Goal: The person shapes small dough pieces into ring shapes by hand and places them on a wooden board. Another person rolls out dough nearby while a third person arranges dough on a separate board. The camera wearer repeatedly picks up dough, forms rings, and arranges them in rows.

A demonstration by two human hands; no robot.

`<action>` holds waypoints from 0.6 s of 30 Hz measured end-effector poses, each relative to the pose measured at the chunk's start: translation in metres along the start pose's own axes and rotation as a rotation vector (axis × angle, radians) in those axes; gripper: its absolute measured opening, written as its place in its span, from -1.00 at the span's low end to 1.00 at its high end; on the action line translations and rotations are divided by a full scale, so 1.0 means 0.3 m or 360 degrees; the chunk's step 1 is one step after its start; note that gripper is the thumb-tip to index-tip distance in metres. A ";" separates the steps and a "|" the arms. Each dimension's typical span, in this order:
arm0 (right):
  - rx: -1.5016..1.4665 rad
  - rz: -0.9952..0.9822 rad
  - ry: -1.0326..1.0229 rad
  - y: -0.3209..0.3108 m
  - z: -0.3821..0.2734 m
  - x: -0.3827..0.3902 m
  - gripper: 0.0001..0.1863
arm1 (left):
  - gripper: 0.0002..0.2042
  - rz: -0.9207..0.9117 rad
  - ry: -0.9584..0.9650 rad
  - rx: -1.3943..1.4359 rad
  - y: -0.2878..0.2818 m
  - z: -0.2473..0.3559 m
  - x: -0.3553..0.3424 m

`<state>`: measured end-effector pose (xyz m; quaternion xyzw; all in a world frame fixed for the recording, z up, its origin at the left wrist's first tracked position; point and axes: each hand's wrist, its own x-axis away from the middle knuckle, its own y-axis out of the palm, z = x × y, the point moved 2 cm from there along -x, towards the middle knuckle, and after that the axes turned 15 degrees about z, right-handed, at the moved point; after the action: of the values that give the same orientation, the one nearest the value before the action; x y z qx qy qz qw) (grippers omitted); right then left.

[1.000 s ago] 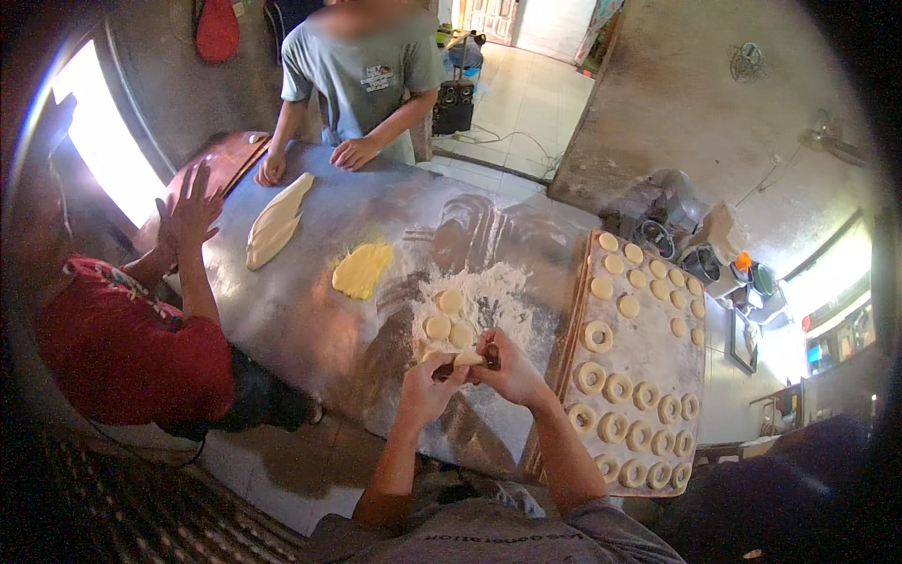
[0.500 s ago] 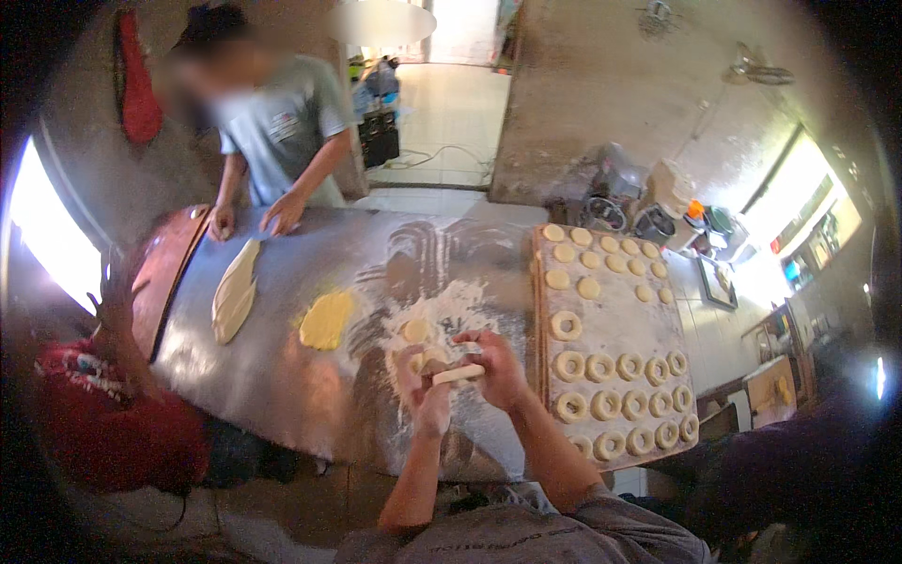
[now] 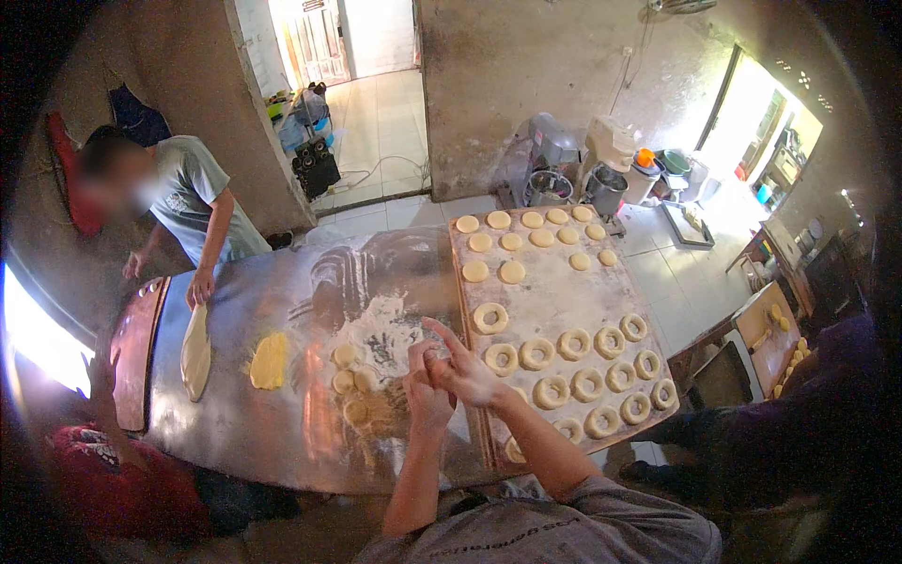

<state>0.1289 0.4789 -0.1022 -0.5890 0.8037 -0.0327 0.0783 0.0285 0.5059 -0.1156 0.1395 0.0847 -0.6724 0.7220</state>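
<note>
My left hand (image 3: pixel 427 390) and my right hand (image 3: pixel 462 368) are pressed together above the front part of the floured metal table (image 3: pixel 272 423). The left fingers curl in against the right hand, whose index finger points up and away. Whatever lies between them is hidden; no dough shows there. Several small dough rounds (image 3: pixel 345 355) lie just left of my hands, beside scattered white flour (image 3: pixel 376 315). Close on the right, a wooden board (image 3: pixel 564 293) bears dough rings (image 3: pixel 536 353) in its near rows and flat dough discs (image 3: pixel 533 219) at the far end.
Across the table a co-worker's hand (image 3: pixel 200 285) touches a long dough piece (image 3: pixel 195 362). A yellow slab (image 3: pixel 270 360) lies mid-table. Another person in red (image 3: pixel 94 470) is at the left. Mixers (image 3: pixel 550 150) stand behind the board; a tray (image 3: pixel 689 224) rests on the floor.
The view has swung right. The pale dough piece held between my hands before is out of sight, and my hands are closer together. The co-worker has shifted toward the table's left end.
</note>
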 end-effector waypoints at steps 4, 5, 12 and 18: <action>-0.1437 0.0119 0.0448 -0.214 0.093 -0.011 -0.55 | -0.84 -0.0019 0.0478 -0.0409 0.165 0.067 0.032; -0.0950 0.0182 0.0118 -0.237 0.109 -0.029 -0.47 | -0.85 -0.0122 0.0380 -0.0344 0.200 0.027 0.059; -0.0141 0.0276 -0.0229 -0.455 0.115 -0.024 -0.35 | -0.82 -0.0281 0.0307 -0.0459 0.440 0.071 0.114; -0.0878 0.0306 0.0199 -0.627 0.171 -0.013 -0.32 | -0.80 -0.0190 0.0582 -0.0680 0.553 0.029 0.154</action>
<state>0.3157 0.4273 -0.1253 -0.5061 0.8375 0.1583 -0.1318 0.1966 0.4688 -0.1070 0.0979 0.3613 -0.6444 0.6668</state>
